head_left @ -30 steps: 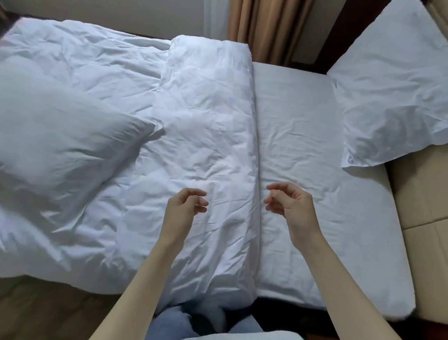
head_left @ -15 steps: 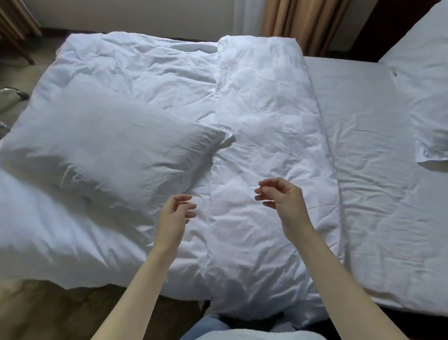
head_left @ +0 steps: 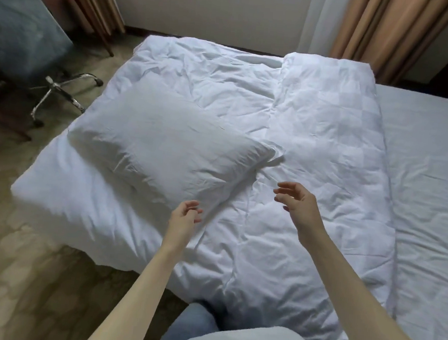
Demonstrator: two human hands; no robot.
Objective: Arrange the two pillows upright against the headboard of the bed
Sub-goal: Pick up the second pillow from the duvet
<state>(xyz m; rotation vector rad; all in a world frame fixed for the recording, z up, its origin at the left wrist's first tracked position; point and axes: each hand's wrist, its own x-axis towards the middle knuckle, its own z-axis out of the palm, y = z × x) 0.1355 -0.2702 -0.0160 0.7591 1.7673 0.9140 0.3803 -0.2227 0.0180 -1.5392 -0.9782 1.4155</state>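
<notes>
Head view: one plump white rectangular pillow lies flat on the rumpled white duvet, left of centre, its right corner touching the folded ridge of the duvet. Left hand hovers just beside the pillow's near edge, fingers loosely curled, gripping nothing. Right hand hangs above the duvet, right of the pillow's near-right corner, fingers spread and half bent, empty. Judgement: both hands are shaped to take the pillow by its near edge, one at each side, for a lift. Headboard not in frame; second pillow not seen. Bare white sheet occupies the right side. Far left, a dark office chair with chrome base stands on patterned carpet.
</notes>
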